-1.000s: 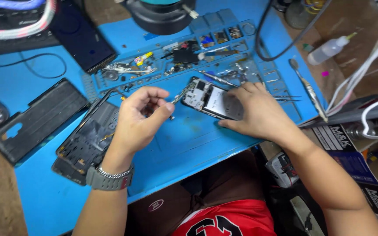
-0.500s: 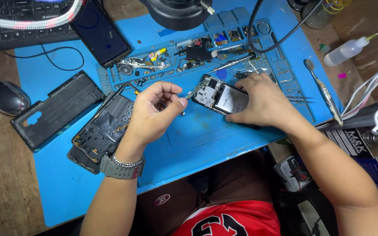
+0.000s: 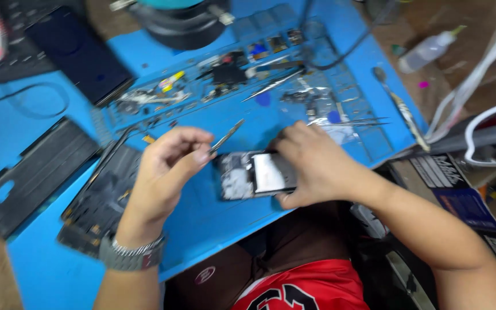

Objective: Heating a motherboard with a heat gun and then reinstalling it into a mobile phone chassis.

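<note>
An opened phone (image 3: 248, 175) with its insides showing lies on the blue work mat (image 3: 213, 221). My right hand (image 3: 311, 163) grips its right end and steadies it. My left hand (image 3: 170, 166), with a metal watch on the wrist, pinches thin metal tweezers (image 3: 227, 136) whose tips point up and to the right, just above the phone's top left corner. The tips do not touch the phone.
A black phone frame (image 3: 101, 198) and a black back cover (image 3: 33, 172) lie left of my left hand. Small parts, screws and more tweezers (image 3: 274, 85) fill the mat's tray strip. A dark phone (image 3: 78, 54), a microscope base (image 3: 185, 23) and a squeeze bottle (image 3: 429, 50) stand farther back.
The view has shifted and drawn closer. The phone now lies flatter and nearer the mat's front edge, and my left hand has lifted the tweezers off it.
</note>
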